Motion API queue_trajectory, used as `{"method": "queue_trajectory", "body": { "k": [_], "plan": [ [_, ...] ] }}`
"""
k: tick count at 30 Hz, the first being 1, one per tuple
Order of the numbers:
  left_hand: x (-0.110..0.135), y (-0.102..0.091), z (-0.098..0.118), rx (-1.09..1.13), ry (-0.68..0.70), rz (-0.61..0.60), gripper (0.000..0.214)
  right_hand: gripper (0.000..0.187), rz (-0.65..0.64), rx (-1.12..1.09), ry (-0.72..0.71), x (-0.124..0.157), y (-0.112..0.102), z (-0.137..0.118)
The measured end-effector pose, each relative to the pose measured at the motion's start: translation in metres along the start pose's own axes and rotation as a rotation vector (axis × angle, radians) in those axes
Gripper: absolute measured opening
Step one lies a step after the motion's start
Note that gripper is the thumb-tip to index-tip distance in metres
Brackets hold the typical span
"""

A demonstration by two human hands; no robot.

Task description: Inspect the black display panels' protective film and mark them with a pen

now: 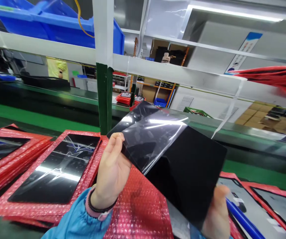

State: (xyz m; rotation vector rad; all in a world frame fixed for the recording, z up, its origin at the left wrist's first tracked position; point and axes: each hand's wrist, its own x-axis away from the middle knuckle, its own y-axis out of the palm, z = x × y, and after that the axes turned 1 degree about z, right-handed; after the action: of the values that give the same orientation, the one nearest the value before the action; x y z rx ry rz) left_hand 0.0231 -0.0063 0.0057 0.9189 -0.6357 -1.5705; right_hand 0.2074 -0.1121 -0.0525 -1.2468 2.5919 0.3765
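A flat black glass screen panel [182, 172] is held up at a tilt in front of me. My right hand [217, 212] grips its lower right edge, thumb at the side and fingers mostly hidden behind it. Clear plastic film [155, 132] covers the panel's far left part, with a bright fold line where it is bent back from the bare black surface. With thumb and forefinger pressed together, my left hand [113, 162] pinches the film's left corner. Beneath the panel lies a red bubble-wrap sheet [143, 202].
To the left, a film-covered screen panel [55, 169] rests on red bubble wrap, beside a stack of wrapped panels [5, 156]. Grey-backed parts [249, 205] and a blue rod-like object [243, 219] lie at right. A white and green post [104, 96] and crossbar stand ahead, under blue bins [45, 23].
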Motion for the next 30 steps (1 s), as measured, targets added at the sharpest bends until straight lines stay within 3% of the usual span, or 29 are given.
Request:
{"method": "queue_trajectory", "body": {
  "k": [1, 2, 5, 11, 16, 19, 24, 30],
  "plan": [
    [0.003, 0.000, 0.001, -0.004, 0.057, 0.009, 0.008, 0.039, 0.056, -0.080, 0.071, 0.000, 0.006, -0.012],
    [0.005, -0.001, 0.002, -0.014, 0.122, 0.010, 0.008, 0.040, 0.046, -0.158, 0.127, 0.001, 0.013, -0.023],
    [0.015, 0.000, 0.001, -0.065, 0.307, 0.038, 0.009, 0.061, -0.049, -0.239, 0.127, 0.009, 0.032, -0.043],
    [0.046, 0.010, -0.017, -0.089, 0.382, 0.026, 0.010, 0.109, -0.023, -0.003, 0.036, 0.015, 0.044, -0.032],
    [0.065, 0.019, -0.023, -0.097, 0.558, 0.131, 0.015, 0.108, 0.012, 0.036, 0.018, 0.010, 0.045, -0.029],
    [0.059, 0.017, -0.015, -0.045, 0.485, 0.089, 0.010, 0.095, -0.001, 0.007, 0.031, 0.012, 0.044, -0.035],
    [0.029, 0.006, 0.002, -0.002, 0.342, 0.017, 0.009, 0.084, -0.003, -0.031, 0.023, 0.018, 0.036, -0.037],
    [0.007, 0.000, 0.009, 0.006, 0.211, 0.041, 0.011, 0.074, -0.016, -0.085, -0.007, 0.024, 0.033, -0.037]
  ]
}}
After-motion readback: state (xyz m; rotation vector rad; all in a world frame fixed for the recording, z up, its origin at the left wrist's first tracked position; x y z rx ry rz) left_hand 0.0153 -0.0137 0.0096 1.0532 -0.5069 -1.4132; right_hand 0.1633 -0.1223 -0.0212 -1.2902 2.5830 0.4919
